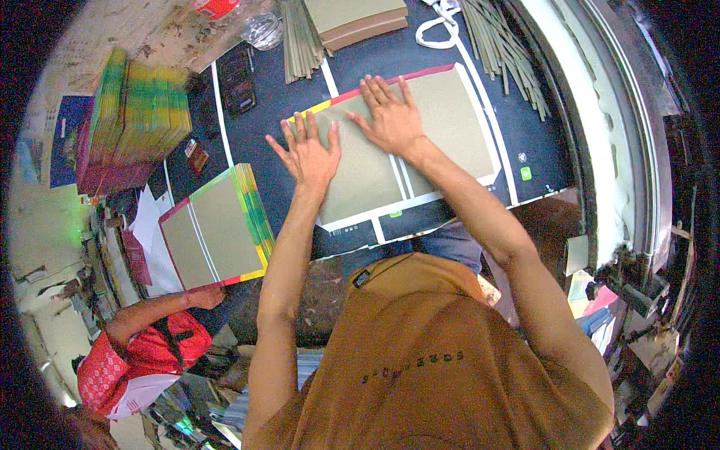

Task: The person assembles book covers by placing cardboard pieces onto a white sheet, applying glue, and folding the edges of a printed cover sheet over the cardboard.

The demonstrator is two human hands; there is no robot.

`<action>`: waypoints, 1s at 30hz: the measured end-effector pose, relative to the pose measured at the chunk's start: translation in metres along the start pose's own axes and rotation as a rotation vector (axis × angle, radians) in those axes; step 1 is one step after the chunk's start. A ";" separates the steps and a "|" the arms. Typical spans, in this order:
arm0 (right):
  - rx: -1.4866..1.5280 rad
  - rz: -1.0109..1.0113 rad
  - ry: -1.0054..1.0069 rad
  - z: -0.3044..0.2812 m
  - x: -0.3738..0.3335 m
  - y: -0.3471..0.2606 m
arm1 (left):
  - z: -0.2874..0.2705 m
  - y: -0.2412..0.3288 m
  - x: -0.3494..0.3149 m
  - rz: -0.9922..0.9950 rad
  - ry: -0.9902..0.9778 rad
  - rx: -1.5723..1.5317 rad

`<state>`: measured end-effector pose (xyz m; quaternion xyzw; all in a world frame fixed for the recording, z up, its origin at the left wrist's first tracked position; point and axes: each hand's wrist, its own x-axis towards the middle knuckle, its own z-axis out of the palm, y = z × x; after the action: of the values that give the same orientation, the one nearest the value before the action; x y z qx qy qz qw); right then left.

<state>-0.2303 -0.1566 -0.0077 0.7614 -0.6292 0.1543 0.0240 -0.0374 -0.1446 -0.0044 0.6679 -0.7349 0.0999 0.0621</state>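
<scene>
Two grey-brown cardboard panels lie side by side on a cover sheet (491, 142), with narrow pale strips between them. Along the far edge the sheet is folded over as a red and yellow border. My left hand (309, 154) rests flat with spread fingers on the left cardboard panel (356, 180), its fingertips at the yellow part of that border. Flat on the right cardboard panel (450, 105) lies my right hand (391, 116), fingers stretched toward the red border. Neither hand grips anything.
A stack of similar covers (214, 232) lies at the left, beside a person in red (150, 352). Beyond it stands a tall colourful stack (135, 120). Cardboard strips (300, 41), more strips (506, 52), stacked boards (360, 22) and white-handled scissors (437, 31) lie at the back.
</scene>
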 end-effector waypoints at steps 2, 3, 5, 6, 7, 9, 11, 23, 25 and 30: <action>-0.013 0.046 -0.019 -0.009 -0.009 0.033 | 0.004 -0.005 -0.003 -0.013 0.026 0.023; -0.013 0.068 -0.034 -0.013 -0.014 0.057 | 0.005 -0.006 -0.003 -0.003 0.043 0.036; -0.092 0.154 0.029 -0.028 -0.023 0.101 | 0.002 -0.004 -0.002 0.020 0.087 0.049; -0.084 0.174 0.035 -0.032 -0.028 0.112 | 0.001 0.001 0.001 0.016 0.059 0.027; -0.099 0.186 0.044 -0.033 -0.031 0.117 | -0.009 0.009 0.009 0.022 0.032 0.006; -0.112 0.194 0.069 -0.030 -0.028 0.114 | -0.030 0.019 0.030 0.064 0.045 -0.118; -0.038 0.195 0.065 -0.032 -0.024 0.100 | -0.020 0.029 0.051 0.178 0.273 -0.345; -0.065 0.203 0.028 -0.044 -0.027 0.103 | 0.012 -0.020 -0.004 0.020 0.019 -0.219; -0.103 0.172 0.051 -0.038 -0.029 0.111 | 0.010 -0.017 -0.002 -0.003 -0.014 -0.174; 0.063 -0.074 -0.231 -0.087 -0.093 0.085 | -0.019 0.000 -0.022 -0.053 -0.127 -0.286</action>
<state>-0.3450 -0.0662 0.0369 0.7973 -0.5940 0.0843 -0.0666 -0.0365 -0.1189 0.0095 0.6762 -0.7263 -0.0498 0.1127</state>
